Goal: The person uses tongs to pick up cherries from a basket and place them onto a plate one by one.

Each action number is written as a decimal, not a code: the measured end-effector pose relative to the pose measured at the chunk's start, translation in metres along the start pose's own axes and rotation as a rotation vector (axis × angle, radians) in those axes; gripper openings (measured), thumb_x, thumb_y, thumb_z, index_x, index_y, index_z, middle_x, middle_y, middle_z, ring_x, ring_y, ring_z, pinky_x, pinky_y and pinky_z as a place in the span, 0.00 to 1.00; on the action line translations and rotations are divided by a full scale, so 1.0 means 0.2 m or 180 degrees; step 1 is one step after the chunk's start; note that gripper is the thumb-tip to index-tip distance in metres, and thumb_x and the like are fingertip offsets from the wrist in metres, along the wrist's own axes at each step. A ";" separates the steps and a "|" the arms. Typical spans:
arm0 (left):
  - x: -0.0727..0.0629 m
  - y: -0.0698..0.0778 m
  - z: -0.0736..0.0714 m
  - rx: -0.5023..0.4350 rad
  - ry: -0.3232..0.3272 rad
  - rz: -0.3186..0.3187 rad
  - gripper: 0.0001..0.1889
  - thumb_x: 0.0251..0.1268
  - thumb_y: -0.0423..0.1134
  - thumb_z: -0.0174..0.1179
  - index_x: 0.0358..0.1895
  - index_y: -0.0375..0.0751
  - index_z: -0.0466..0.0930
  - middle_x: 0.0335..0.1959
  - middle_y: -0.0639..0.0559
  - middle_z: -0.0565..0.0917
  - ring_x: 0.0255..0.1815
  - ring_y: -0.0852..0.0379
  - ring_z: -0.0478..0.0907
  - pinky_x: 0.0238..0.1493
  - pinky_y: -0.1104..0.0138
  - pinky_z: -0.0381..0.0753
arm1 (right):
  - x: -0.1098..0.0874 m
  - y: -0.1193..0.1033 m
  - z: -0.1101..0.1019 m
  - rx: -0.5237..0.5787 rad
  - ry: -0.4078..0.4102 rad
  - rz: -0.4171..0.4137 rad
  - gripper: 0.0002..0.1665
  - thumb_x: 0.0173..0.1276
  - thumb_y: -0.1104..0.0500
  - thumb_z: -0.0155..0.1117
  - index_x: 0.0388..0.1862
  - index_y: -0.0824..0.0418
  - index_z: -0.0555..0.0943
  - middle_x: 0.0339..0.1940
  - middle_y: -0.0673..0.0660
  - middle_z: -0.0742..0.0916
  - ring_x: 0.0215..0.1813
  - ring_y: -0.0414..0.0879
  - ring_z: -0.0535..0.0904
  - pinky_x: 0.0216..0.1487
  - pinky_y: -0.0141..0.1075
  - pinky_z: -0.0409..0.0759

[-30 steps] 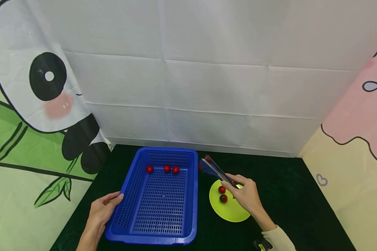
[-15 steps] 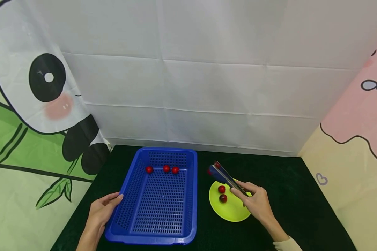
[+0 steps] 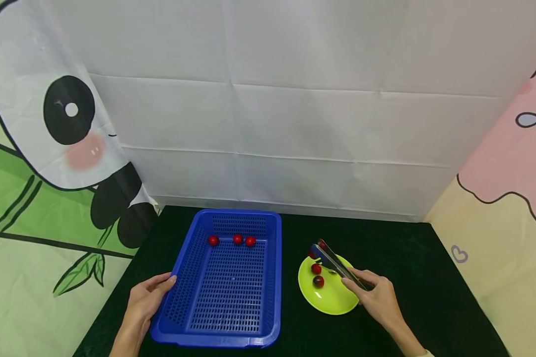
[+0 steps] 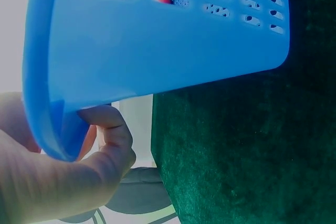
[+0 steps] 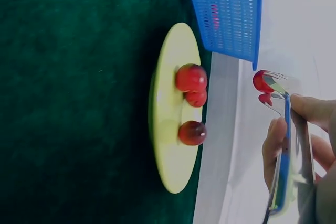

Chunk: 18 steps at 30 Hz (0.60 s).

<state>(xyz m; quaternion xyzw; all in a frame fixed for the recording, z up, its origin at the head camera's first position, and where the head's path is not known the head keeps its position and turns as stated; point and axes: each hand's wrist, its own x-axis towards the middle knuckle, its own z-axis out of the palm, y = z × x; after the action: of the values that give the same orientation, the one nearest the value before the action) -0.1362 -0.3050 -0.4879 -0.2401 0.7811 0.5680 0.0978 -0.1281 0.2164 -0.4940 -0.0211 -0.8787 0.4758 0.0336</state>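
My left hand (image 3: 144,300) grips the left rim of a blue plastic basket (image 3: 274,277), its fingers curled under the edge in the left wrist view. Three cherry tomatoes (image 3: 237,239) lie in the basket's far part. My right hand (image 3: 377,297) holds metal serving tongs (image 3: 341,267), with a fork end and a spoon end, over a yellow-green plate (image 3: 332,300). Red (image 5: 260,81) shows at the tongs' tips; I cannot tell whether a tomato is held there. On the plate lie a red cherry tomato (image 3: 316,268) and a darker one (image 3: 318,281); the right wrist view shows another red one (image 5: 195,98) between them.
Basket and plate stand side by side on a dark green tablecloth (image 3: 406,277). A white cloth (image 3: 295,188) hangs behind the table's far edge. Cartoon-printed hangings, a panda (image 3: 85,129) and a pink figure (image 3: 513,168), flank it.
My right hand has drawn the tongs back from beside the basket's right rim, rightward and nearer, over the plate. My left hand and the basket have stayed put.
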 end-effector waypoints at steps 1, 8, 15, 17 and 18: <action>0.00 0.00 0.00 0.0002 -0.0001 -0.0002 0.37 0.73 0.55 0.63 0.72 0.29 0.69 0.59 0.32 0.81 0.43 0.57 0.83 0.42 0.63 0.84 | -0.01 0.01 0.00 0.0009 -0.0016 0.0025 0.26 0.69 0.47 0.73 0.60 0.60 0.85 0.43 0.57 0.86 0.28 0.47 0.79 0.29 0.34 0.79; 0.01 0.00 0.00 -0.0002 -0.0007 -0.0006 0.36 0.74 0.55 0.62 0.72 0.29 0.69 0.58 0.33 0.81 0.43 0.56 0.83 0.42 0.63 0.84 | -0.04 0.08 -0.02 -0.0031 -0.0037 0.0111 0.25 0.69 0.50 0.74 0.60 0.60 0.85 0.42 0.56 0.85 0.24 0.45 0.78 0.27 0.34 0.78; 0.01 0.00 0.00 0.0030 0.0000 -0.0016 0.37 0.73 0.56 0.62 0.72 0.30 0.69 0.60 0.31 0.80 0.44 0.56 0.83 0.42 0.63 0.83 | -0.07 0.14 -0.04 -0.0071 -0.0049 0.0076 0.25 0.69 0.50 0.74 0.60 0.60 0.85 0.40 0.55 0.85 0.21 0.45 0.77 0.25 0.33 0.77; 0.01 0.00 0.00 0.0012 -0.0009 -0.0012 0.37 0.73 0.56 0.62 0.72 0.30 0.69 0.60 0.31 0.80 0.44 0.56 0.83 0.42 0.63 0.84 | -0.08 0.16 -0.04 -0.0082 -0.0046 0.0061 0.24 0.69 0.51 0.74 0.60 0.61 0.85 0.39 0.54 0.85 0.21 0.44 0.77 0.24 0.33 0.76; 0.01 0.00 0.00 0.0007 -0.0012 -0.0014 0.37 0.73 0.56 0.62 0.72 0.30 0.69 0.59 0.32 0.80 0.44 0.56 0.83 0.42 0.63 0.84 | -0.08 0.16 -0.04 -0.0108 -0.0042 0.0045 0.24 0.69 0.51 0.74 0.59 0.61 0.86 0.39 0.54 0.85 0.22 0.44 0.77 0.25 0.33 0.76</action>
<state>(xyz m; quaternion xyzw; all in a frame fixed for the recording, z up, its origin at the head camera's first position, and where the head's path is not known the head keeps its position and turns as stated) -0.1373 -0.3056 -0.4890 -0.2406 0.7810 0.5674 0.1008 -0.1113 0.2399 -0.5172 -0.0247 -0.8866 0.4612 0.0241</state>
